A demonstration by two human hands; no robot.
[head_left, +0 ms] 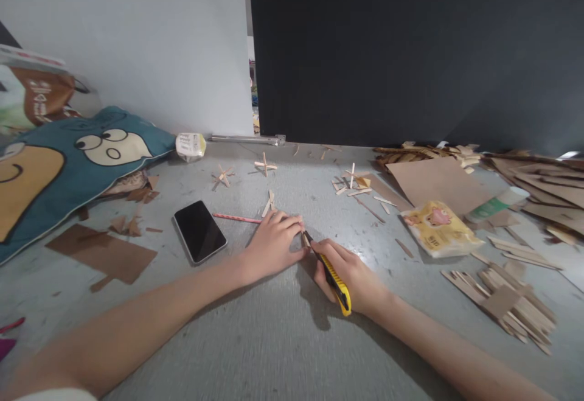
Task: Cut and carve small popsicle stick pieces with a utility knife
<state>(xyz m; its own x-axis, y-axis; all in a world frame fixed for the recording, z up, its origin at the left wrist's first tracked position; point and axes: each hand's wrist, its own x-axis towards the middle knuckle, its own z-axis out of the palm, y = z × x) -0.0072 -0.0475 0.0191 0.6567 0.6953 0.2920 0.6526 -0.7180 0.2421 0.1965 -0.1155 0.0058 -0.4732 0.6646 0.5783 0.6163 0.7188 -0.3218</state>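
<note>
My right hand (349,270) is closed round a yellow and black utility knife (335,279), its blade end pointing away from me. The knife's tip meets a small pale wooden stick (305,240) on the table. My left hand (276,240) pins this stick down between fingers and thumb; most of it is hidden. A pink striped stick (237,218) runs out from beside the left fingers. Just beyond lie short cut wooden pieces (269,201). Farther back are small crossed-stick assemblies, one at left (223,176) and another in the middle (265,164).
A black phone (199,232) and brown cardboard (103,252) lie left, near a blue cushion (104,145). On the right are a yellow packet (441,229), a glue stick (497,204), a bundle of wooden sticks (506,300) and stacked cardboard (547,188). A dark panel (410,54) stands behind.
</note>
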